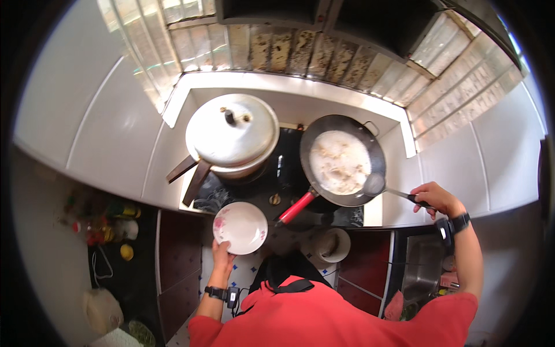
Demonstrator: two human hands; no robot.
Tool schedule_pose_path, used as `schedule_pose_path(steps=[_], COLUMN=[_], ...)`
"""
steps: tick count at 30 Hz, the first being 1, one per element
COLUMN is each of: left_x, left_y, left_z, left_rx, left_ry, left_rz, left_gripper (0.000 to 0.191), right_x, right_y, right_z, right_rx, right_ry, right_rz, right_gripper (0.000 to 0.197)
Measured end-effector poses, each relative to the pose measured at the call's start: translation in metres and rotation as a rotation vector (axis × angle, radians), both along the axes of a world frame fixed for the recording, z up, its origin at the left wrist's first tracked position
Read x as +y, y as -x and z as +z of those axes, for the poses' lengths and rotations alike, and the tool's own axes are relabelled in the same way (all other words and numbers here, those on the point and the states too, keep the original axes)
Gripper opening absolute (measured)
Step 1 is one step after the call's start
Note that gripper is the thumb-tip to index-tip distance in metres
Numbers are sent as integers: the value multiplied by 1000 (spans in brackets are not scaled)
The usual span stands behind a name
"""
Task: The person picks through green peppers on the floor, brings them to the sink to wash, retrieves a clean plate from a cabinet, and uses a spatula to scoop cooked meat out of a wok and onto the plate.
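Observation:
With my left hand (222,256) I grip the near rim of a white plate (241,228) with pink flowers, held in front of the stove. Nothing lies on the plate. In my right hand (435,200) is the dark handle of a metal ladle (396,192), whose bowl rests inside the right rim of a wok (309,160). Milky broth (342,160) with pale brown pieces fills the middle of the wok. A red handle (295,209) sticks out from the wok towards me.
A large aluminium pressure cooker (234,139) stands on the left of the black glass cooktop (284,173), its brown handles pointing towards me. Bottles (104,227) line the left counter. A steel sink (420,264) lies at right, and a white bucket (340,247) stands below the stove.

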State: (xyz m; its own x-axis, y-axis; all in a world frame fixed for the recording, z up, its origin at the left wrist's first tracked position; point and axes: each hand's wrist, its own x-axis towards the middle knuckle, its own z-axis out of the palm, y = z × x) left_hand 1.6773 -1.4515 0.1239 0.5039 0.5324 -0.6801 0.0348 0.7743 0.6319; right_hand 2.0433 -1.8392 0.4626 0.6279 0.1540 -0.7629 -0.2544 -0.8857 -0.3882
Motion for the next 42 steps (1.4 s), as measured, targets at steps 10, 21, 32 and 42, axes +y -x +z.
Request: schedule_pose_path(steps=[10, 21, 32, 42], left_x=[-6, -15, -24, -26], left_y=[-11, -44, -70, -74], left_z=[-8, -19, -34, -66], left_rx=[-27, -104, -127, -52], left_ry=[13, -1, -4, -149], left_rz=[37, 80, 100, 108], left_gripper=[59, 57, 58, 49], right_x=[24, 16, -18, -19], right_y=[-30, -18, 8, -3], right_z=[-116, -144, -136, -122], right_rx=[248, 42, -115, -653], right_ry=[-439, -630, -454, -225], right_rz=[-181, -279, -146, 219], right_gripper=[34, 61, 53, 43])
